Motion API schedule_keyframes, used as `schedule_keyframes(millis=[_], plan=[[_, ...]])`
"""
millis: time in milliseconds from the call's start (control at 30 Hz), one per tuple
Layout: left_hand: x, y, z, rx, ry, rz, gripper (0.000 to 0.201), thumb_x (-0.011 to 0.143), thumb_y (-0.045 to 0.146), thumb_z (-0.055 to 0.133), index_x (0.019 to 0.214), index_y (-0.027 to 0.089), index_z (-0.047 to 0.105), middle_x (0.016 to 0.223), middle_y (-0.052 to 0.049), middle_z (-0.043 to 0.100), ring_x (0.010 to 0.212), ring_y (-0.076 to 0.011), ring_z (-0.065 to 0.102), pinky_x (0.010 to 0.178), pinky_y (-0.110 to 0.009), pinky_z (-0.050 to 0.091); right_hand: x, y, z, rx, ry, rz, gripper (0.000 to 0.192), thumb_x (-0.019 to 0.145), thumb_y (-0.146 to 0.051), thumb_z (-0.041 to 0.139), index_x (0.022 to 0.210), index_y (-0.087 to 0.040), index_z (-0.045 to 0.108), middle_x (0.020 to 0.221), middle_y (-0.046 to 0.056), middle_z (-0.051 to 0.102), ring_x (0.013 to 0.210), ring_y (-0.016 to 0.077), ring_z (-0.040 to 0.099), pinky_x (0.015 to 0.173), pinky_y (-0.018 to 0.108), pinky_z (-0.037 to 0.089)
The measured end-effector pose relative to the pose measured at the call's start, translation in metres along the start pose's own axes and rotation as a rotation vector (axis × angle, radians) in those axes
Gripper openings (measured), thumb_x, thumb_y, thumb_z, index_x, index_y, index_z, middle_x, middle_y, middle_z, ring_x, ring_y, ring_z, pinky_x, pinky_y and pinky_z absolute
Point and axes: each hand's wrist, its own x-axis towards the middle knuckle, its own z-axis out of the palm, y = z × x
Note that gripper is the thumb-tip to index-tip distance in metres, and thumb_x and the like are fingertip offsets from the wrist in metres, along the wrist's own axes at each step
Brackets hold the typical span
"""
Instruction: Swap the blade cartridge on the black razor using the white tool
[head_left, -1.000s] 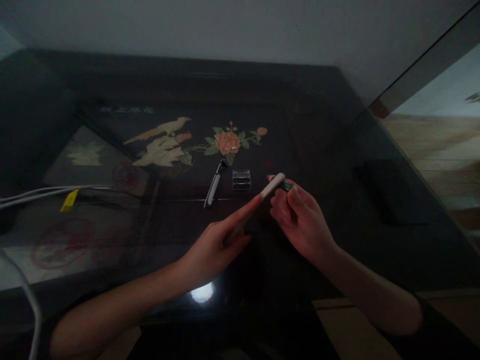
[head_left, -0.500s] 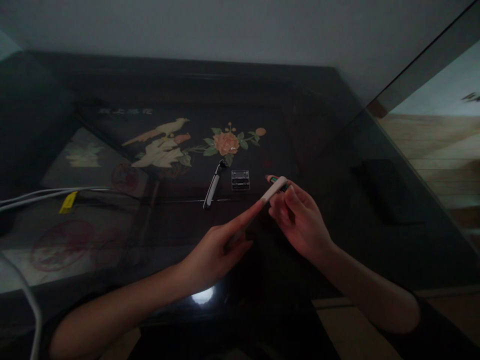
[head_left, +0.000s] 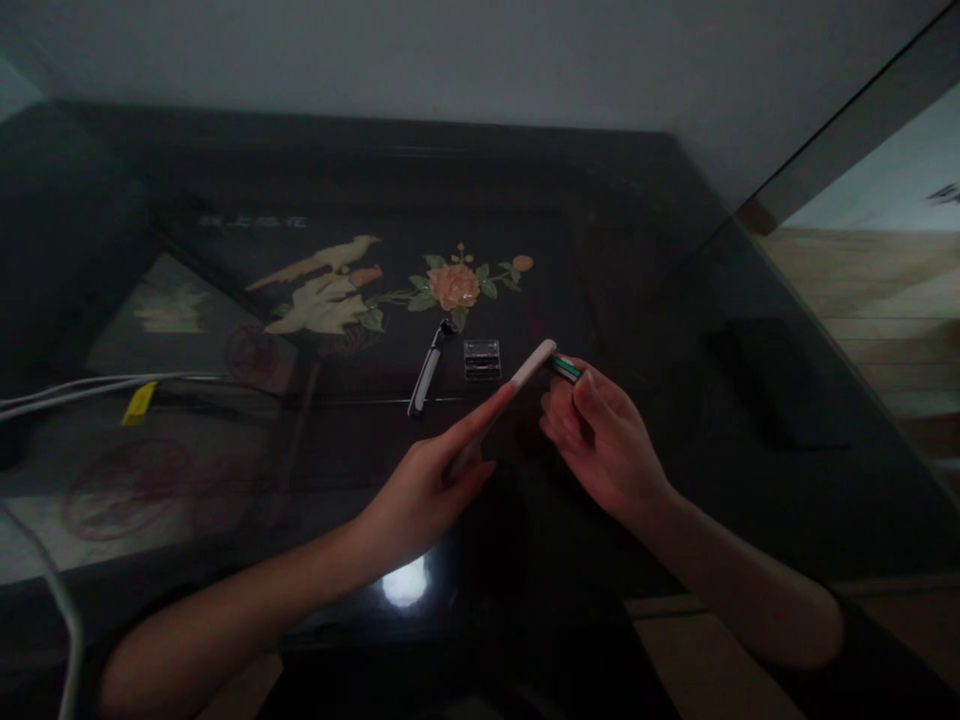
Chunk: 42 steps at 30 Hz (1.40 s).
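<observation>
The left hand [head_left: 420, 490] grips a white handle [head_left: 517, 383], now lifted a bit. The right hand [head_left: 600, 440] pinches its green head [head_left: 568, 369].

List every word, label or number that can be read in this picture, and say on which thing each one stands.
No text can be read here.
Pale characters above the bird inlay on the dark table: too blurred to read.
Yellow tag on the white cables: no print can be made out.
White handle in the left hand and the green-striped piece at the right hand: no marking visible.
</observation>
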Motion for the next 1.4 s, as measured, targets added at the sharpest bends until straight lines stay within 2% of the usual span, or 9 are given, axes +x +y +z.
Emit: schedule_keyframes(millis=[133,267,500,633,900,1033,1267,1400], plan=[[0.0009,0.0024,0.0004,-0.025,0.015,-0.024,0.067,0.089,0.011,0.05,0.152,0.024,0.033,0.075,0.004,0.05,0.065,-0.0105,0.038,0.063,-0.02,0.038,-0.0002,-0.0001,-0.0002,-0.033,-0.007,-0.006,0.027,0.079,-0.042,0.076,0.088,-0.02,0.064,0.049,-0.009,0.042,0.043,0.007,0.023,0.043,0.024,0.02],[-0.0012,0.0017,0.0006,-0.021,-0.04,-0.023,0.069,0.089,0.011,0.051,0.153,0.024,0.029,0.067,0.006,0.043,0.061,-0.0107,0.035,0.057,-0.02,0.034,0.0001,-0.0003,-0.0001,-0.059,0.009,-0.008,0.027,0.079,-0.043,0.075,0.086,-0.021,0.063,0.049,-0.009,0.041,0.044,0.0076,0.024,0.042,0.025,0.02],[-0.007,-0.0027,0.0014,-0.051,-0.133,0.033,0.071,0.091,0.01,0.051,0.154,0.028,0.025,0.066,0.007,0.037,0.058,-0.0095,0.03,0.053,-0.019,0.03,-0.001,0.0006,-0.0006,-0.067,0.056,0.017,0.034,0.078,-0.045,0.076,0.098,-0.019,0.068,0.051,-0.01,0.041,0.043,0.006,0.024,0.043,0.025,0.023],[-0.0062,-0.002,0.0003,-0.021,-0.13,0.041,0.069,0.091,0.011,0.051,0.154,0.026,0.026,0.066,0.008,0.037,0.059,-0.0094,0.032,0.053,-0.018,0.031,-0.0013,0.0009,-0.0005,-0.088,0.052,0.015,0.034,0.079,-0.046,0.074,0.098,-0.019,0.066,0.05,-0.01,0.04,0.042,0.0059,0.025,0.042,0.024,0.024],[-0.0002,-0.0007,-0.0011,-0.002,-0.017,0.005,0.067,0.091,0.011,0.051,0.153,0.025,0.03,0.069,0.005,0.049,0.061,-0.0112,0.036,0.056,-0.019,0.035,-0.0004,-0.001,0.0011,-0.057,-0.008,-0.012,0.027,0.08,-0.044,0.075,0.085,-0.02,0.062,0.05,-0.009,0.042,0.043,0.0073,0.025,0.043,0.025,0.02],[0.0008,-0.0004,-0.0009,-0.006,0.01,0.002,0.068,0.09,0.011,0.05,0.153,0.025,0.03,0.071,0.005,0.051,0.062,-0.0109,0.037,0.059,-0.019,0.036,-0.0007,-0.0009,0.0012,-0.064,-0.004,-0.014,0.028,0.08,-0.044,0.075,0.089,-0.02,0.063,0.05,-0.009,0.041,0.043,0.0072,0.024,0.042,0.025,0.02],[-0.0028,-0.0013,-0.0009,0.003,-0.065,0.017,0.069,0.091,0.01,0.05,0.154,0.027,0.027,0.069,0.006,0.044,0.06,-0.0098,0.036,0.057,-0.019,0.034,-0.0001,0.0003,-0.0006,-0.061,0.004,-0.009,0.028,0.079,-0.044,0.075,0.088,-0.02,0.063,0.05,-0.009,0.041,0.043,0.0073,0.025,0.042,0.025,0.02],[-0.0059,-0.0026,-0.0003,-0.022,-0.124,0.032,0.071,0.092,0.01,0.051,0.154,0.029,0.024,0.067,0.007,0.038,0.059,-0.0092,0.034,0.055,-0.018,0.032,-0.0007,0.0006,-0.0009,-0.067,0.035,0.0,0.032,0.078,-0.045,0.076,0.096,-0.019,0.067,0.05,-0.01,0.041,0.043,0.0065,0.025,0.042,0.024,0.022]])
